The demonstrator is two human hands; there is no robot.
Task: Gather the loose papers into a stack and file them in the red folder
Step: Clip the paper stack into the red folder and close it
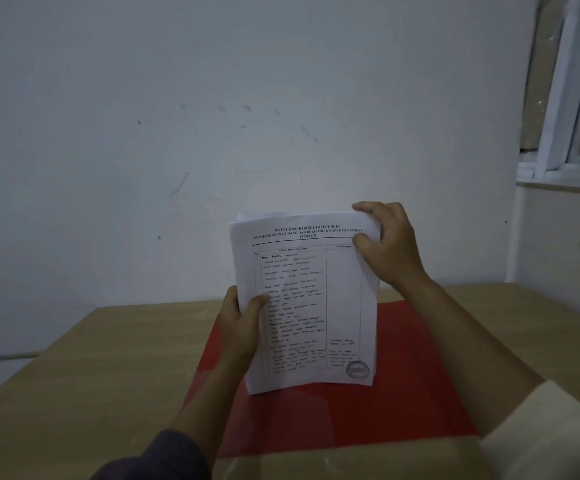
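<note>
The left hand (242,318) is clamped on the left edge of the paper stack (311,306), thumb across the front sheet. The right hand (387,242) is closed on the stack's upper right corner. The stack is held upright, its bottom edge resting on the red folder (416,379). The folder lies flat and closed on the wooden table (91,368), which stands against a white wall (212,98).

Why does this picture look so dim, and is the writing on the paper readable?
Head view: the room is dim and bluish; on the paper stack the printed heading reads, the handwriting blurs; the wide lens bends the window frame; the red folder looks muted.
</note>
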